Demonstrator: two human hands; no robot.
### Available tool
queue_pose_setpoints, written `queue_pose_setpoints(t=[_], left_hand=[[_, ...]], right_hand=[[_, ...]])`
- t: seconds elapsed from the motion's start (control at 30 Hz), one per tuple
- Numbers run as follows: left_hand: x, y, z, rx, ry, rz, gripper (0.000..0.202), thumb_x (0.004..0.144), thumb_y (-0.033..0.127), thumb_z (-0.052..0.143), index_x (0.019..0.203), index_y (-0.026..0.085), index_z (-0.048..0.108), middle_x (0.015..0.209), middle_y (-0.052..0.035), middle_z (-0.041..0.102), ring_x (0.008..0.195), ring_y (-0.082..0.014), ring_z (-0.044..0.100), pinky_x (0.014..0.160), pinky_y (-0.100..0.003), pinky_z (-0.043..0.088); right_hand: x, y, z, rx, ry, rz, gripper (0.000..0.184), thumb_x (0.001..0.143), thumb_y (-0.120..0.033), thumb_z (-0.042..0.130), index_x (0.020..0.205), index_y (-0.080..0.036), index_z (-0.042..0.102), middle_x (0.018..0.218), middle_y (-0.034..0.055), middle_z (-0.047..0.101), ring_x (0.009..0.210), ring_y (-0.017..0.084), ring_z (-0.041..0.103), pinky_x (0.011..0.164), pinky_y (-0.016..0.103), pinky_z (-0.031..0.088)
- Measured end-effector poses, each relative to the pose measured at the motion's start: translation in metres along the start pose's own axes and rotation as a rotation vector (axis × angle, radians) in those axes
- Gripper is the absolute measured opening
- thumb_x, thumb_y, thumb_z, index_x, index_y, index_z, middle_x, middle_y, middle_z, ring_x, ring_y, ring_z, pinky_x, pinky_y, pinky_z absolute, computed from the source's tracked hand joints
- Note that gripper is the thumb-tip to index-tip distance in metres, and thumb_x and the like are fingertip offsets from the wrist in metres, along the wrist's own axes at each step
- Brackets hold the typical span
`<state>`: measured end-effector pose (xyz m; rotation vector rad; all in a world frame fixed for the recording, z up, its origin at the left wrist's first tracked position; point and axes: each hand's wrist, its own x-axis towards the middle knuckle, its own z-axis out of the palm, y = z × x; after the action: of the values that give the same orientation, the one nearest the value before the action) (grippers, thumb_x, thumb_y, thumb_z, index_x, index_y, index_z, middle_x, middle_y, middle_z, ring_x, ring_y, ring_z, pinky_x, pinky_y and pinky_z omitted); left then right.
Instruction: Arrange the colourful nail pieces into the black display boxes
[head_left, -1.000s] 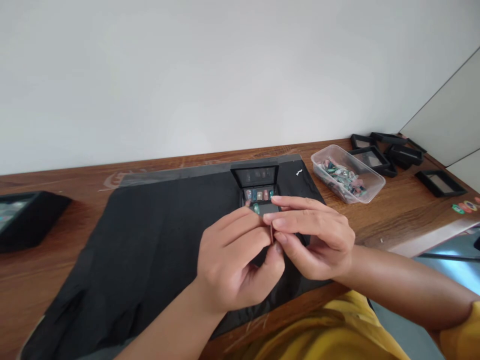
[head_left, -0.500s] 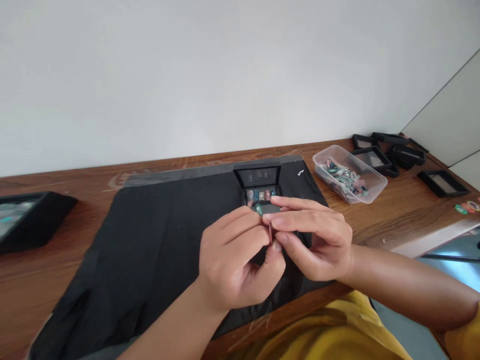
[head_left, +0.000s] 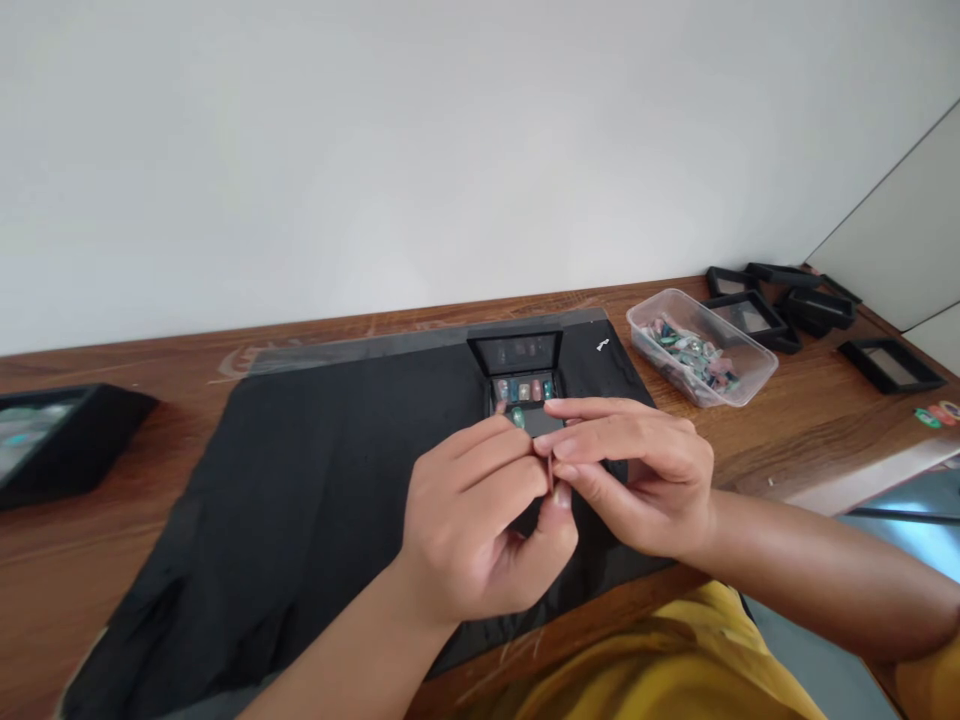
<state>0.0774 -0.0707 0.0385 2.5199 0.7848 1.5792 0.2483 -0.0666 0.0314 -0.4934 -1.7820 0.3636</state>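
My left hand [head_left: 480, 525] pinches a thin pinkish press-on nail [head_left: 550, 473], seen nearly edge-on, between thumb and fingers. From the other side, the thumb and fingertips of my right hand [head_left: 649, 475] close on the same nail. Just beyond both hands stands a small black case [head_left: 516, 353] with its lid raised. Inside it a row of blue, silver and pink press-on nails [head_left: 524, 391] lies along the back, with a green nail [head_left: 517, 417] in front. My fingers hide the front part of the case.
A black mat [head_left: 300, 500] covers much of the wooden table [head_left: 817, 440]. On the right, a clear plastic tub [head_left: 754, 375] holds many loose nails. Several black cases [head_left: 892, 366] lie beyond it, and another black box [head_left: 112, 430] sits at far left.
Both hands shift very slightly right in the picture, along with the whole scene. The nail stays pinched between them, and the case and tub look unchanged.
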Motion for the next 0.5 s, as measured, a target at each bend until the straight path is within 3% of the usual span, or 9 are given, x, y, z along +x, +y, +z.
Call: queue_pose_setpoints(t=[0.5], left_hand=[[-0.0001,0.0023,-0.0001,0.010,-0.010,-0.011,0.023,0.084,0.003,0.058,0.069,0.021,0.054,0.061,0.0004,0.058,0.057,-0.0139,0.049,0.054,-0.028,0.048]], right_hand=[[-0.0007,0.0008,0.0025,-0.003,0.029,-0.029,0.019,0.090,-0.003,0.070,0.101,-0.018,0.075,0.092,0.0051,0.085,0.098,0.018,0.082,0.098,0.029,0.067]])
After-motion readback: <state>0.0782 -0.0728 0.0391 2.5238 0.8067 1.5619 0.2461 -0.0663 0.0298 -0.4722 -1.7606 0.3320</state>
